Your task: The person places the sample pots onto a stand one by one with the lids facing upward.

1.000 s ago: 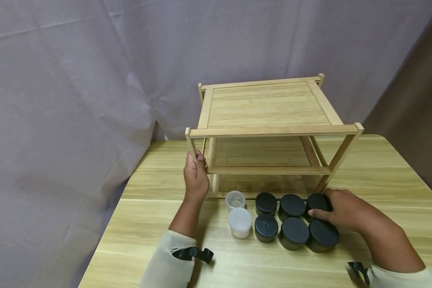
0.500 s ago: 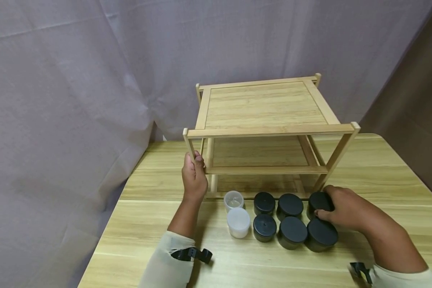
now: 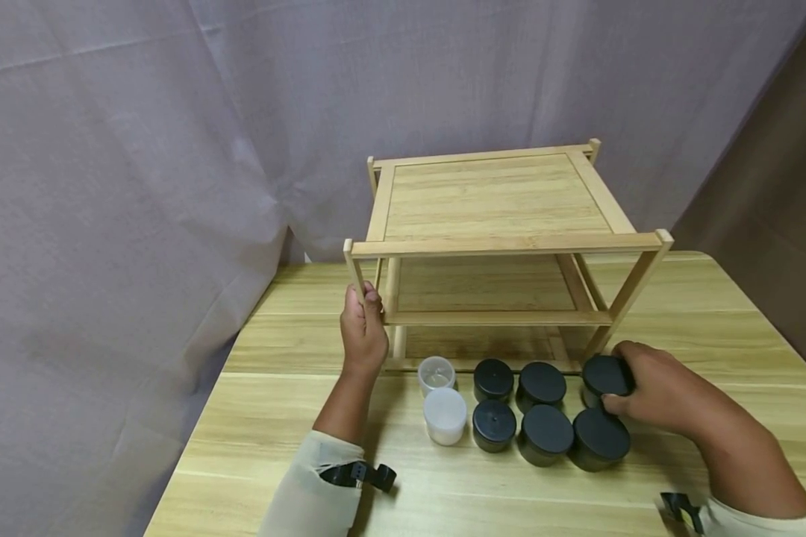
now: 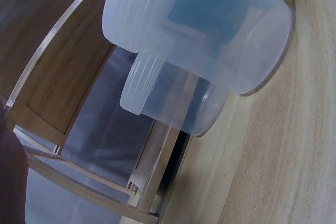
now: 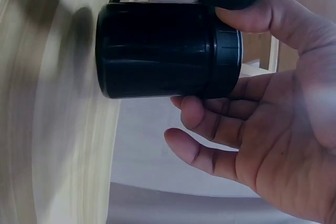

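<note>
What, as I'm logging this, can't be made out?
Interiors of the round black plastic jars: head view, hidden by opaque sides and tops.
Bare left hand: left wrist view, mostly cut off by left edge.
Pale fabric right sleeve: head view, cut off by bottom edge.

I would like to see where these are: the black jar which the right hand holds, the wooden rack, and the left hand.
Held black jar (image 3: pixel 605 374), head view: top of its lid.
Wooden rack (image 3: pixel 500 198), head view: its top board.
Left hand (image 3: pixel 363 332), head view: middle of the hand.
</note>
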{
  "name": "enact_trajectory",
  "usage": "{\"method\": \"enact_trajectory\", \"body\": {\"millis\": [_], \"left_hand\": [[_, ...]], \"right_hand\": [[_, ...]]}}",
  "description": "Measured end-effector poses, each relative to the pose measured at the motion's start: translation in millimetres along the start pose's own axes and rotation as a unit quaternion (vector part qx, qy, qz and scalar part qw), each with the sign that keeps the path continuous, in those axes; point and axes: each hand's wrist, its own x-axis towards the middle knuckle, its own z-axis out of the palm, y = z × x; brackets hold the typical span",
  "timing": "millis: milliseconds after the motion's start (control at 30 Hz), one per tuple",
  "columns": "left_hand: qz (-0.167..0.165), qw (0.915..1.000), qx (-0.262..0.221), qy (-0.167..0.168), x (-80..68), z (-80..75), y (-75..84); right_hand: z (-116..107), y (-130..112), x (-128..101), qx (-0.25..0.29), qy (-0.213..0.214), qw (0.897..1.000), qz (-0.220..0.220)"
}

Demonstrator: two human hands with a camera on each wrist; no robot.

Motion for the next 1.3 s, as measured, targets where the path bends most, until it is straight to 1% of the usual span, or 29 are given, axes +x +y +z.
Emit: {"method": "enact_trajectory", "body": {"millis": [200,433,567,833,967,1133,1300], "left_hand": [[0.003,1.0000,-0.003,0.000,0.1,-0.6,-1.2],[-0.001,1.0000,-0.009,0.002,0.2,0.1,-2.0],[-0.005,1.0000,-0.008,0.000,0.1,0.4,-1.6],[0.008,1.0000,-0.002,0.000,0.3,-1.0,-2.3],[0.008,1.0000,-0.001,0.000,0.1,-1.3,-2.3],[0.011,0.9999,0.001,-0.001,0.2,-1.3,-1.0],[0.014,0.9999,0.004,-0.003,0.2,-1.2,-2.0]], "right_hand": [[-1,0,-4,-0.013,0.025,1.000,-0.012],[-11,-3,-10,-0.036,0.035,0.999,-0.001],[-17,-4,-14,-0.036,0.042,0.998,0.002],[-25,-9,-22,-0.031,0.056,0.998,0.010],[-28,-14,-25,-0.036,0.070,0.997,0.006],[-31,-21,-29,-0.039,0.097,0.995,-0.010],[-31,-25,-32,-0.038,0.140,0.989,-0.030]]}}
